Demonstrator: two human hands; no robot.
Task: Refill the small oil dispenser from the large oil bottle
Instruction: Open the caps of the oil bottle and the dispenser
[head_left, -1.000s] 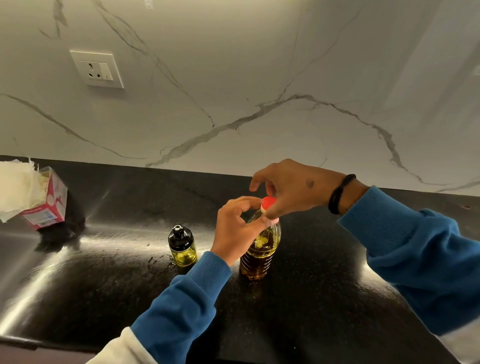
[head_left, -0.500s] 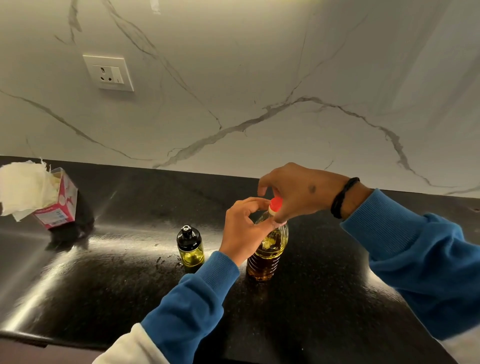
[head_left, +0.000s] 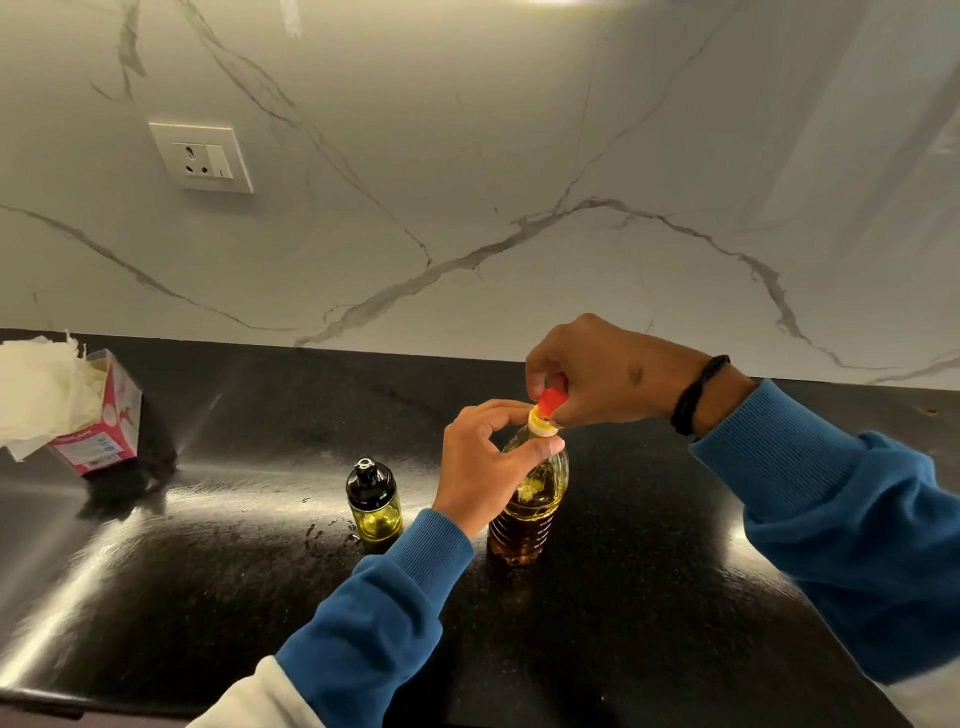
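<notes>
Bottle (head_left: 527, 512) upright, neck up | L grip (head_left: 480, 467) pinching neck | R grip (head_left: 597, 379) pinching red cap (head_left: 550, 402)

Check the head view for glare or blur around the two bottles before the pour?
Head view: bright glare streaks cross the black counter left of the small dispenser; both hands and the large bottle look sharp; wide-angle distortion tilts the wall socket.

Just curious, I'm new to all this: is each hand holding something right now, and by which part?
The left hand grips the large oil bottle around its neck. The right hand pinches its red cap, tilted above the opening.
</notes>
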